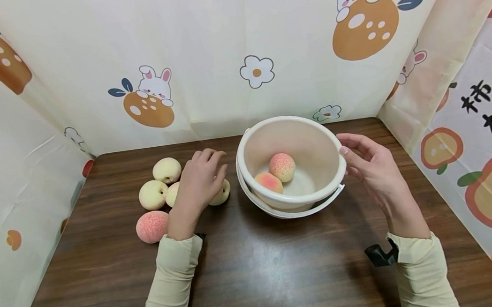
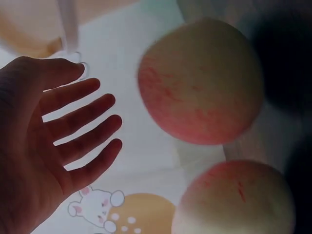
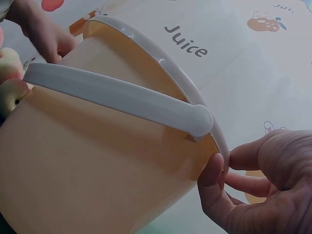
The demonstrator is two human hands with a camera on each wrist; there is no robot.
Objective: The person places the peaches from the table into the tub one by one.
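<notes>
A white bucket [image 1: 313, 151] stands on the table, and two pink-yellow peaches lie inside, one speckled peach [image 1: 282, 167] and one smoother peach [image 1: 268, 182]. My right hand [image 1: 369, 169] pinches the bucket's rim on its right side, thumb and fingers on either side of the rim [image 3: 222, 146]. My left hand [image 1: 199, 182] hovers over the loose peaches with fingers spread and slightly bent, holding nothing. Near it are several pale peaches [image 1: 166, 170], one pale peach [image 1: 221, 195] partly hidden by the hand, and a red peach [image 1: 152, 226] by the wrist.
The bucket's white handle [image 3: 112, 92] hangs folded down along its front side. The dark wooden table [image 1: 270, 269] meets a printed cloth [image 1: 207, 80] at the back, with more cloth along both sides.
</notes>
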